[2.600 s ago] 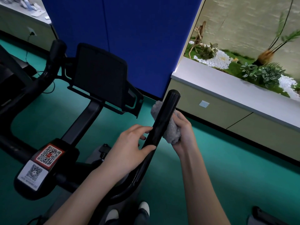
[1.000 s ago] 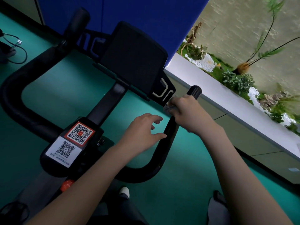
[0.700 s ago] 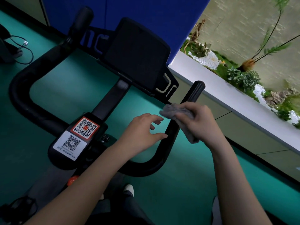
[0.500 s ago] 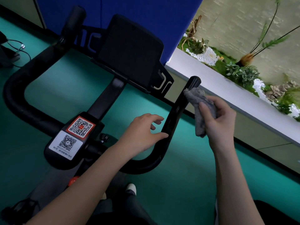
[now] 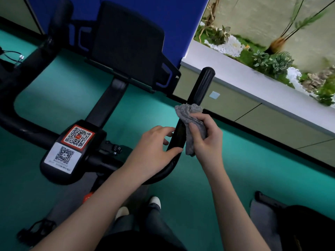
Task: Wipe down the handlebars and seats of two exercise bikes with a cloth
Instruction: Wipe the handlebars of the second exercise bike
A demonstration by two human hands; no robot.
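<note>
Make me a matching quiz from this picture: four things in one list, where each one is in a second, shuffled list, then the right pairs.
Things:
1. cloth
2. left hand
3. orange sticker
4. plants

Places:
A. on the white ledge
B. in the right hand, against the handlebar
C. on the black block at the bike's middle
D. resting on the handlebar's lower bend

Pairs: 1-B, 2-D, 3-C, 4-A

Both forearms reach forward. The left hand (image 5: 155, 147) rests relaxed, thumb touching the handlebar (image 5: 201, 84). The right hand (image 5: 206, 138) grips the cloth (image 5: 190, 115), fingers curled.
</note>
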